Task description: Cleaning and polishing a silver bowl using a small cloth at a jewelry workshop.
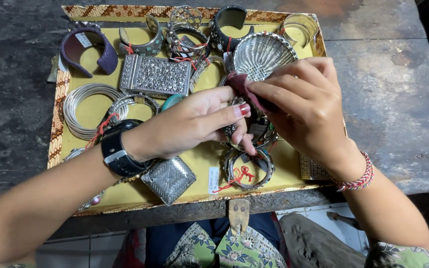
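Over the middle of the yellow tray (202, 161) I see my hands meeting: left hand (194, 124) grips a silver bracelet (256, 134), right hand (306, 106) pinches a dark red cloth (239, 84) against it. Just beyond sits a ribbed silver bowl (261, 54); left of it a studded rectangular box (156, 75), a purple cuff (88, 49), coiled wire bangles (83, 109). Tray rests on a dark, worn worktop (388, 99).
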